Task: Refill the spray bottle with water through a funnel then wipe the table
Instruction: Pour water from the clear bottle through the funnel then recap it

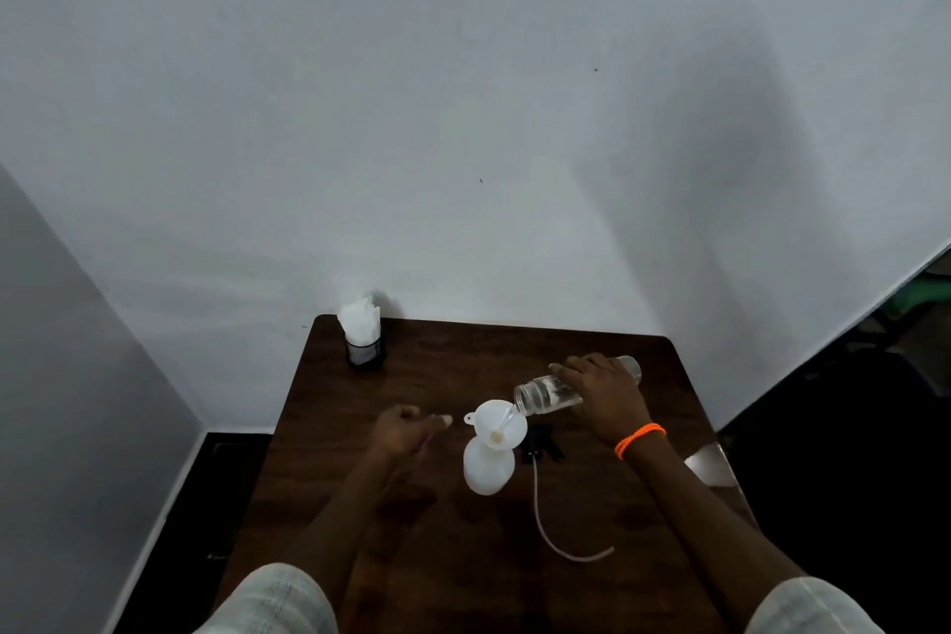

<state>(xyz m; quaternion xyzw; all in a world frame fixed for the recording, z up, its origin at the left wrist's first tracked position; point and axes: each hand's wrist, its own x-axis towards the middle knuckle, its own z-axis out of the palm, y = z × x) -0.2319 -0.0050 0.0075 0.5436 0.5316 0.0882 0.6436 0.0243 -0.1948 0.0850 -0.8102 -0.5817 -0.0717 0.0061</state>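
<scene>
A white spray bottle (487, 469) stands uncapped in the middle of the dark wooden table (463, 556), with a white funnel (498, 424) set in its neck. My right hand (602, 396) grips a clear water bottle (545, 394) tipped on its side, its mouth over the funnel rim, and a thin stream of water runs into the funnel. To the left of the funnel my left hand (406, 430) hovers with fingers loosely curled and one finger pointing at the funnel, holding nothing. The black spray head (540, 443) with its long white tube (556, 525) lies on the table beside the spray bottle.
A black holder with white tissues (364, 337) stands at the table's far left corner against the white wall. A shiny patch (712, 463) shows at the table's right edge. The floor drops away dark on both sides.
</scene>
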